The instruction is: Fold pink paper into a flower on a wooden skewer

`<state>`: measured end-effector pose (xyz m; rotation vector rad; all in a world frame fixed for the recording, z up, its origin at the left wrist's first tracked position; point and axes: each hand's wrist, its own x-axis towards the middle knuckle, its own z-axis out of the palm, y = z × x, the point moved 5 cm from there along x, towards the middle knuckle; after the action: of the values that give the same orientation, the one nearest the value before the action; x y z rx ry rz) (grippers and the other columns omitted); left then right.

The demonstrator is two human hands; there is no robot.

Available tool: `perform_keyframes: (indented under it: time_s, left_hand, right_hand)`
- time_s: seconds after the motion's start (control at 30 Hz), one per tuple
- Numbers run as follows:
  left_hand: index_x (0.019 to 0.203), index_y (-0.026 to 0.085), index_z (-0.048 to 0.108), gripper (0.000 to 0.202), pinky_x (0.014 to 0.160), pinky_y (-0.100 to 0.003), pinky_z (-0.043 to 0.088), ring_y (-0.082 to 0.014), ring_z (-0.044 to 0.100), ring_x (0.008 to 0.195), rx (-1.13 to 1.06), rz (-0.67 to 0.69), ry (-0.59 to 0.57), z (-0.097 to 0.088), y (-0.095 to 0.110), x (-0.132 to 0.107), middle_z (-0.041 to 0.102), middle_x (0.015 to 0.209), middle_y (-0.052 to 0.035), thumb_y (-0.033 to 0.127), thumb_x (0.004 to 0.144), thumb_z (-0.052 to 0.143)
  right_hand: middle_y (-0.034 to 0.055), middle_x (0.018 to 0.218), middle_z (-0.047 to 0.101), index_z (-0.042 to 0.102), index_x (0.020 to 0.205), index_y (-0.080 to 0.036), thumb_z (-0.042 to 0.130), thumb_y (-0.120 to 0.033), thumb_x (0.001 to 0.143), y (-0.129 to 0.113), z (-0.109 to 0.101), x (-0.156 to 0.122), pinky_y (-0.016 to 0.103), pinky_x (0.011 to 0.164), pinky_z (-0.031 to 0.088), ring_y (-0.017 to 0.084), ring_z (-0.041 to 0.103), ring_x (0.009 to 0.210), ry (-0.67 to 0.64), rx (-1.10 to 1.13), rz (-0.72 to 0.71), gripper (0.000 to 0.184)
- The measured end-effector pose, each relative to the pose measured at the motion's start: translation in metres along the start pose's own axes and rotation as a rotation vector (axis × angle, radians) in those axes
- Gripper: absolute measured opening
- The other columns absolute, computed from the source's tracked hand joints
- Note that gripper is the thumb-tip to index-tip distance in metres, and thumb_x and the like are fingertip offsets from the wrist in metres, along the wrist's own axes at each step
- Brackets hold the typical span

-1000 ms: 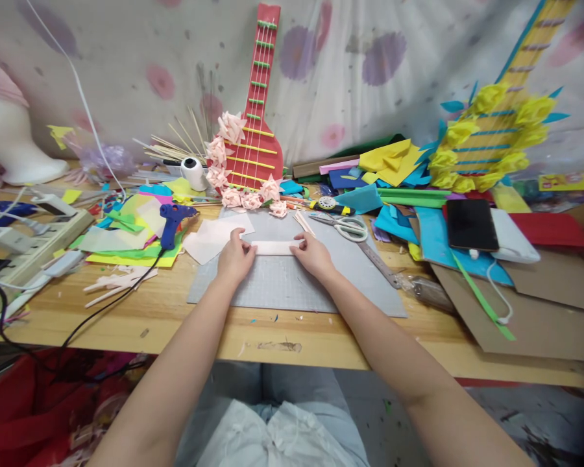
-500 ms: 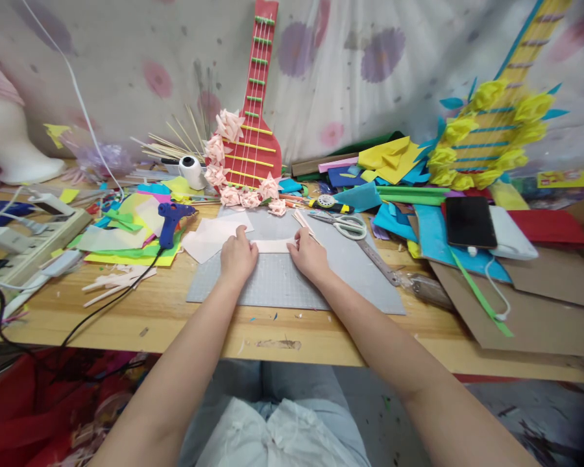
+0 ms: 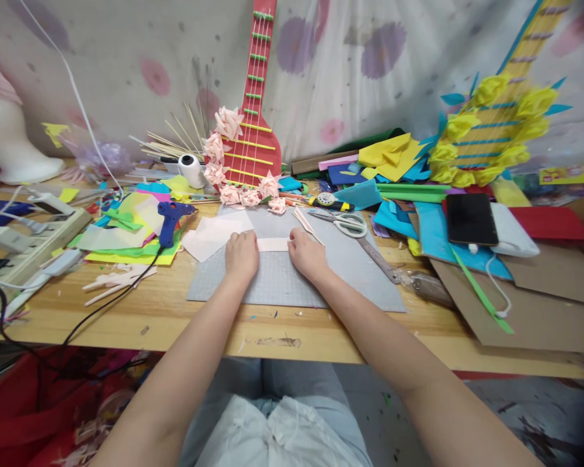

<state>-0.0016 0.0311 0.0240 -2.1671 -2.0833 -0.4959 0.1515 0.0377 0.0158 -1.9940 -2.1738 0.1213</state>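
Observation:
A pale pink paper strip (image 3: 273,244) stretches level between my two hands, just over the grey cutting mat (image 3: 277,285). My left hand (image 3: 242,255) is closed on the strip's left end. At its right end my right hand (image 3: 306,254) grips it with curled fingers. Pale pink paper sheets (image 3: 209,237) lie on the mat beside my left hand. Just beyond my right hand are narrow folded pink pieces (image 3: 307,220). Grey-handled scissors (image 3: 348,224) and a metal ruler (image 3: 379,261) rest to the right.
A blue glue gun (image 3: 168,224) stands on coloured sheets at left, its black cord running to a power strip (image 3: 43,259). Behind the mat leans a red paper guitar (image 3: 253,149) with pink flowers. A yellow guitar (image 3: 486,130), phone (image 3: 472,219) and cardboard (image 3: 525,305) are at right.
My fingers have curled further over the strip's ends, and the strip looks thinner, tilted or lowered toward the mat. Both hands stay in nearly the same place.

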Motion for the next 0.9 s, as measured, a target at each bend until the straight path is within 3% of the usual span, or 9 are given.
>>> perform_keyframes:
  time_s: [0.23,0.37,0.47,0.6,0.77,0.9]
  left_hand:
    - [0.088,0.022,0.059,0.021,0.080,-0.037,0.035,-0.0262,0.040,0.096,-0.044,-0.009,0.051,-0.003,0.000,-0.002,0.051,0.091,-0.0107,0.026,0.080,0.039]
    - [0.086,0.021,0.059,0.027,0.085,-0.039,0.032,-0.0270,0.037,0.100,-0.051,-0.019,0.068,-0.008,0.004,-0.005,0.048,0.096,-0.0106,0.043,0.075,0.047]
    - [0.087,0.020,0.057,0.036,0.086,-0.039,0.032,-0.0273,0.037,0.100,-0.053,-0.014,0.076,-0.008,0.006,-0.006,0.047,0.096,-0.0105,0.051,0.070,0.051]
    - [0.086,0.021,0.057,0.030,0.088,-0.039,0.030,-0.0267,0.037,0.100,-0.064,-0.019,0.089,-0.007,0.004,-0.007,0.046,0.098,-0.0095,0.046,0.069,0.054]
    - [0.087,0.023,0.057,0.018,0.090,-0.041,0.027,-0.0266,0.037,0.102,-0.075,-0.069,0.098,-0.008,-0.004,-0.007,0.045,0.100,-0.0089,0.029,0.070,0.052]
    - [0.090,0.024,0.055,0.021,0.089,-0.041,0.027,-0.0259,0.038,0.101,-0.084,-0.071,0.077,-0.007,-0.007,-0.008,0.047,0.100,-0.0087,0.021,0.072,0.047]
  right_hand:
    - [0.0090,0.103,0.053,0.043,0.109,-0.022,0.020,-0.038,0.090,-0.004,0.000,-0.002,0.031,0.069,0.040,0.019,0.056,0.084,-0.033,-0.061,-0.003,0.034]
    - [0.0123,0.105,0.051,0.042,0.110,-0.018,0.021,-0.058,0.083,-0.012,-0.003,-0.006,0.034,0.072,0.040,0.023,0.055,0.088,-0.005,-0.061,-0.008,0.052]
    - [0.0133,0.106,0.050,0.040,0.112,-0.018,0.024,-0.061,0.080,-0.015,-0.003,-0.009,0.035,0.073,0.040,0.023,0.055,0.088,-0.008,-0.058,-0.001,0.056]
    - [0.0127,0.107,0.049,0.038,0.113,-0.018,0.029,-0.053,0.083,-0.014,-0.003,-0.008,0.035,0.074,0.041,0.023,0.055,0.088,-0.029,-0.062,0.016,0.047]
    - [0.0125,0.108,0.049,0.038,0.113,-0.018,0.030,-0.031,0.086,-0.007,-0.002,-0.006,0.033,0.072,0.042,0.022,0.054,0.087,-0.051,-0.061,0.023,0.031]
    - [0.0118,0.106,0.049,0.037,0.113,-0.019,0.030,-0.022,0.084,-0.003,-0.001,-0.004,0.032,0.069,0.042,0.021,0.055,0.085,-0.041,-0.051,0.017,0.030]
